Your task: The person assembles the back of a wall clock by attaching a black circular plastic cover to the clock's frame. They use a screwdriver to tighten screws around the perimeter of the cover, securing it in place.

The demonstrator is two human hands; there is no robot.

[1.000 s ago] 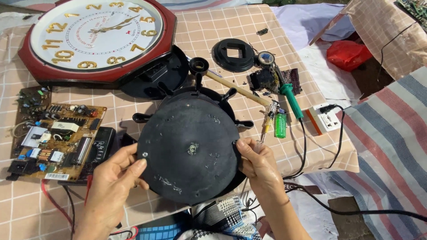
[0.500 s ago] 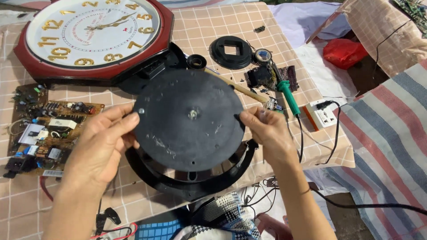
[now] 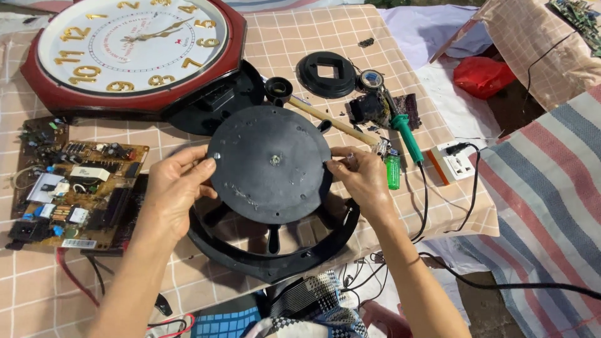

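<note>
Checked beige cloth is covering the table (image 3: 400, 69) where a person is working with both bare hands. Above a black spoked ring frame (image 3: 275, 253) lying on the cloth, the hands are holding a black round disc (image 3: 269, 164) lifted clear, its flat face turned up and a small metal hub showing at its centre. The left hand (image 3: 175, 191) is closing its fingers on the disc's left edge, and the right hand (image 3: 363, 181) is pinching the right edge between thumb and fingertips. Judging by how things lie, the disc is already separated from the frame, while the frame itself is sitting bare beneath it, nothing yet fitted back.

Just left of the hands, a brown circuit board (image 3: 72, 188) is lying with its parts facing up. Behind the disc, a large red-rimmed wall clock (image 3: 134, 53) is resting partly on another black housing. To the right, a wooden-handled tool (image 3: 328, 120), a green-handled soldering iron (image 3: 407, 134), a small green bottle (image 3: 392, 171) and a white socket block (image 3: 460, 164) are crowding the table edge, with black cables trailing down near the right forearm. A square-holed black ring (image 3: 325, 74) is sitting farther back.
</note>
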